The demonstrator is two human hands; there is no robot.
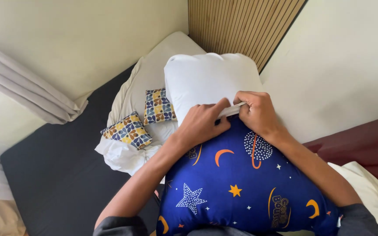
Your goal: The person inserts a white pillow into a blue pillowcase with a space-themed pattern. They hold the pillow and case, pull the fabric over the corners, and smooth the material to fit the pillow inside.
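Both hands — left hand (203, 122), right hand (257, 111) — are pinching the blue star-and-moon pillowcase (237, 183) edge, fingers clamped, over the white pillow (208, 78).

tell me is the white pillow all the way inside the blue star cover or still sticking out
Partly out. The upper half of the white pillow shows bare above the blue cover, whose edge both hands pinch.

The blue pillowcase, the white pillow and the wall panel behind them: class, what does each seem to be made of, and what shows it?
Blue pillowcase: thin woven fabric, probably cotton or polyester, slightly glossy, printed with stars and moons; it creases softly. White pillow: matte white cloth over soft filling; it bulges and dents. Wall panel: narrow vertical slats, wood or wood-look, light brown.
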